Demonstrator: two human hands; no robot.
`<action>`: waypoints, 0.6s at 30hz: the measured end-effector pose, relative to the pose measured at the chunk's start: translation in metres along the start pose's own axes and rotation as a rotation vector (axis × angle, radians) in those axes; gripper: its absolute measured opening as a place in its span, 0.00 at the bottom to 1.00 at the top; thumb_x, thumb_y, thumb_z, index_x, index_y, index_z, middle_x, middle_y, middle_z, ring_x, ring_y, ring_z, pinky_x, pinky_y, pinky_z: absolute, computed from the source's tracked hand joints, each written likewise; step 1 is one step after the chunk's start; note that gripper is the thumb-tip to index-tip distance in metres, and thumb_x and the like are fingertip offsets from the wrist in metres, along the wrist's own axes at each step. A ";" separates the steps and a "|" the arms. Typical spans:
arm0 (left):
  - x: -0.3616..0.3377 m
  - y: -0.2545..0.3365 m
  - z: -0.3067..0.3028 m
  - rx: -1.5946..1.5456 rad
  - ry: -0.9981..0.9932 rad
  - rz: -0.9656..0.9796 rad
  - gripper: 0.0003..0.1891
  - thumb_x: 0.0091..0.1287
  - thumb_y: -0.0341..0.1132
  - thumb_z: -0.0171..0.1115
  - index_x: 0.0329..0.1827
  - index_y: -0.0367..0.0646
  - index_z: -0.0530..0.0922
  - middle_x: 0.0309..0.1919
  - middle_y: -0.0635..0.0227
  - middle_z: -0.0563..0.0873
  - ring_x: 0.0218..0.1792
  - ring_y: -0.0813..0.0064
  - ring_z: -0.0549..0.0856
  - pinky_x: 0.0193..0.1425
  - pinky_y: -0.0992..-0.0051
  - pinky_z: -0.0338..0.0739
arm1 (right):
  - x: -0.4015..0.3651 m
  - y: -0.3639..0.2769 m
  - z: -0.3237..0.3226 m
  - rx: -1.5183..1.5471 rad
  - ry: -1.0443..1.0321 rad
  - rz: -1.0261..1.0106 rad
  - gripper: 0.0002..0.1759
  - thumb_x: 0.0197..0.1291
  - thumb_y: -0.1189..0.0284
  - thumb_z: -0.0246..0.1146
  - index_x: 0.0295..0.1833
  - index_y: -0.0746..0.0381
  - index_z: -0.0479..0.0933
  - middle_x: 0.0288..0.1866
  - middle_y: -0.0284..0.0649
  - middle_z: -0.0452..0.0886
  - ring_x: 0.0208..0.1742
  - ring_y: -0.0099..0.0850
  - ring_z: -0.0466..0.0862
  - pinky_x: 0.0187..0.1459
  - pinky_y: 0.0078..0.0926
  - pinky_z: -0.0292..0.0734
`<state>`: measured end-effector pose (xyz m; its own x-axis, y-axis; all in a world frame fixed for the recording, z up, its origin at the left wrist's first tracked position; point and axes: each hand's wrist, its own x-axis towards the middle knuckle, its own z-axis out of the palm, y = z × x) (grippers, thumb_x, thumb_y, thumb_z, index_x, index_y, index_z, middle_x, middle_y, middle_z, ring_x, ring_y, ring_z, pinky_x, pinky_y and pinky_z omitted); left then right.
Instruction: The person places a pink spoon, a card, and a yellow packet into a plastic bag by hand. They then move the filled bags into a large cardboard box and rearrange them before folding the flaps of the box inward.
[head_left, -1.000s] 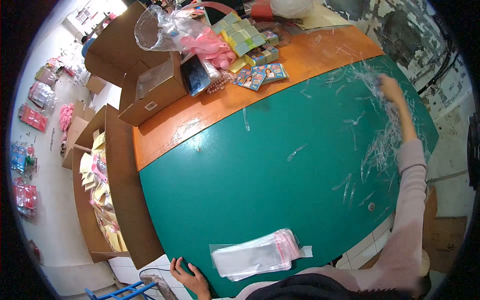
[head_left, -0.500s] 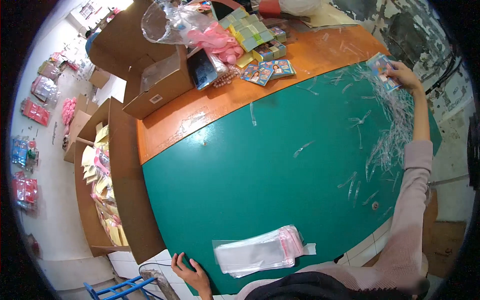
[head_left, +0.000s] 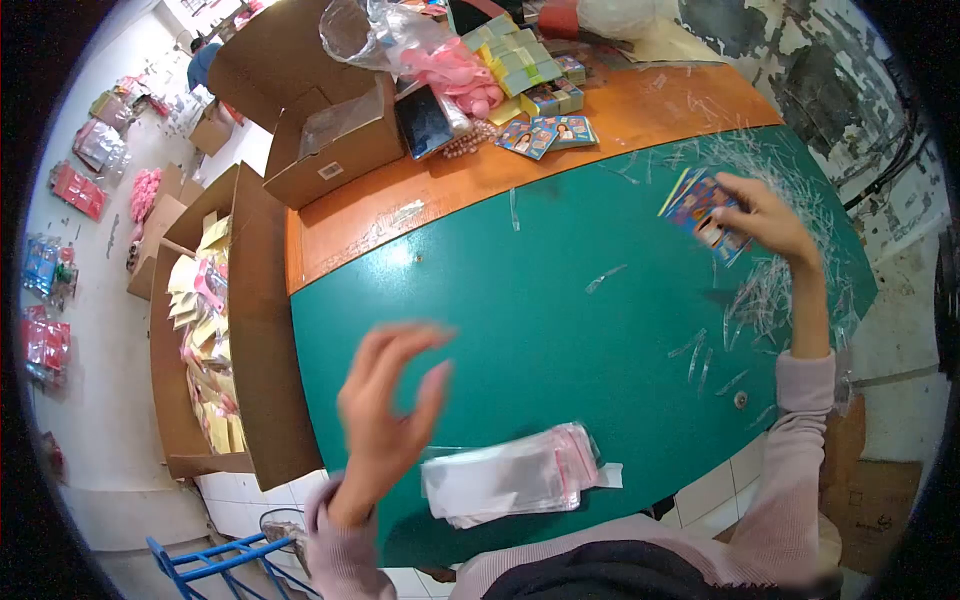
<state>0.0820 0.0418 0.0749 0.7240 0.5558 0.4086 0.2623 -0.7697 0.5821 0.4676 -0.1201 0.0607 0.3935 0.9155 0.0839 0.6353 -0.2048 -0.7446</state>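
My right hand (head_left: 765, 222) grips a small stack of printed cards (head_left: 703, 214), slightly fanned, above the right part of the green table (head_left: 480, 340). Raised over the table's left side, my left hand (head_left: 388, 400) has its thumb and fingers apart and holds nothing; it is a little blurred. Just right of it lies a stack of clear plastic bags (head_left: 500, 478) with pink-edged ends. Thin clear plastic strips (head_left: 765, 300) are heaped beneath and around my right forearm. More printed cards (head_left: 545, 135) lie on the orange strip at the back.
A cardboard box of yellow cards and pink items (head_left: 265, 330) stands against the table's left edge. At the back sit an open carton (head_left: 335, 150), a phone (head_left: 424, 122), pink items (head_left: 455, 75) and banded card bundles (head_left: 515, 60). A blue metal frame (head_left: 225, 560) stands lower left.
My right hand has brought the cards leftward and nearer, away from the strip heap. My left hand has risen from the table's front edge to above the table. The view has shifted slightly.
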 end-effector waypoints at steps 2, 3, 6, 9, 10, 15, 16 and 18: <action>0.057 0.024 0.042 -0.209 -0.099 0.199 0.18 0.56 0.28 0.64 0.50 0.39 0.75 0.46 0.58 0.79 0.47 0.63 0.80 0.53 0.70 0.73 | -0.008 -0.025 0.012 -0.117 -0.017 -0.151 0.17 0.54 0.71 0.60 0.47 0.69 0.71 0.35 0.42 0.79 0.36 0.29 0.78 0.40 0.27 0.73; 0.081 0.031 0.069 -0.241 -0.110 0.262 0.21 0.57 0.34 0.65 0.53 0.39 0.73 0.49 0.57 0.77 0.49 0.63 0.79 0.53 0.70 0.74 | -0.011 -0.035 0.016 -0.070 -0.076 -0.137 0.16 0.54 0.71 0.60 0.46 0.68 0.71 0.34 0.42 0.78 0.35 0.29 0.78 0.39 0.27 0.73; 0.131 0.050 0.143 -0.504 -0.312 0.277 0.18 0.61 0.38 0.63 0.50 0.37 0.73 0.40 0.59 0.82 0.40 0.69 0.82 0.44 0.72 0.77 | -0.024 -0.055 0.016 -0.049 -0.112 -0.097 0.14 0.55 0.71 0.59 0.45 0.67 0.71 0.32 0.44 0.77 0.33 0.30 0.78 0.38 0.28 0.73; 0.152 0.064 0.165 -0.578 -0.445 0.045 0.16 0.61 0.37 0.63 0.47 0.36 0.74 0.33 0.63 0.84 0.35 0.76 0.83 0.39 0.76 0.77 | -0.038 -0.041 0.005 -0.071 -0.060 -0.159 0.13 0.58 0.69 0.58 0.43 0.67 0.71 0.30 0.44 0.77 0.32 0.30 0.78 0.36 0.30 0.72; 0.154 0.064 0.167 -0.614 -0.436 0.060 0.14 0.60 0.36 0.63 0.43 0.35 0.76 0.31 0.64 0.84 0.34 0.81 0.82 0.36 0.78 0.76 | -0.042 -0.036 0.000 -0.054 -0.076 -0.144 0.13 0.60 0.68 0.57 0.42 0.67 0.71 0.29 0.44 0.77 0.31 0.30 0.78 0.35 0.30 0.72; 0.152 0.063 0.181 -0.534 -0.344 0.093 0.12 0.59 0.35 0.64 0.41 0.36 0.78 0.29 0.62 0.84 0.31 0.78 0.83 0.36 0.76 0.77 | -0.042 0.038 -0.051 0.378 -0.258 0.144 0.15 0.64 0.64 0.53 0.41 0.66 0.76 0.27 0.41 0.78 0.28 0.31 0.78 0.32 0.30 0.75; 0.151 0.062 0.186 -0.496 -0.283 0.115 0.12 0.59 0.35 0.64 0.40 0.36 0.78 0.30 0.61 0.84 0.31 0.76 0.84 0.36 0.75 0.77 | -0.039 0.060 -0.059 0.497 -0.231 0.146 0.15 0.65 0.63 0.53 0.41 0.65 0.77 0.26 0.39 0.78 0.28 0.30 0.79 0.32 0.29 0.75; 0.153 0.057 0.187 -0.495 -0.252 0.082 0.12 0.57 0.35 0.65 0.39 0.36 0.79 0.31 0.56 0.84 0.33 0.67 0.84 0.37 0.71 0.77 | -0.038 0.063 -0.051 0.363 -0.102 0.103 0.15 0.63 0.64 0.55 0.42 0.65 0.77 0.28 0.39 0.79 0.29 0.30 0.79 0.33 0.29 0.76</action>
<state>0.3274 0.0242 0.0393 0.8753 0.3612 0.3214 -0.0885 -0.5339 0.8409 0.5271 -0.1853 0.0441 0.3635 0.9299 -0.0562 0.3118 -0.1783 -0.9333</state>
